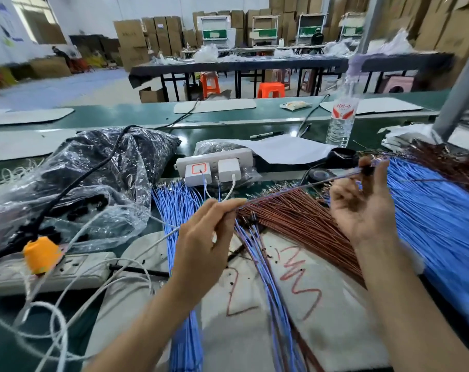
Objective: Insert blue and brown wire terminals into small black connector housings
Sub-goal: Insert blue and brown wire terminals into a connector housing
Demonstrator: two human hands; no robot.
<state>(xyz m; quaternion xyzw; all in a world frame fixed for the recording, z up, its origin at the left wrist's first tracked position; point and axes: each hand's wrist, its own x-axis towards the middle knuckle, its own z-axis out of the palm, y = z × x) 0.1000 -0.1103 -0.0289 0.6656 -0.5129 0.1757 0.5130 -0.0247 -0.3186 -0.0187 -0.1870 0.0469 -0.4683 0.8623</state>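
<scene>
My left hand (209, 237) pinches the near end of a blue and brown wire pair (295, 187) that stretches up to the right. My right hand (362, 202) holds the far end, thumb and fingers pinching a small black connector housing (367, 170). Below the hands a fan of brown wires (303, 224) lies on the bench. A large sheaf of blue wires (429, 205) spreads to the right. Another blue bundle (177, 205) lies left of centre. Finished blue-brown pairs (265, 277) with black housings lie on a white cloth (335, 318).
A clear plastic bag of black housings (93, 178) sits at the left. A white power strip with chargers (214, 165) stands behind the wires, another strip with an orange plug (42, 253) at front left. A water bottle (341, 116), a pen (265, 134) and paper lie behind.
</scene>
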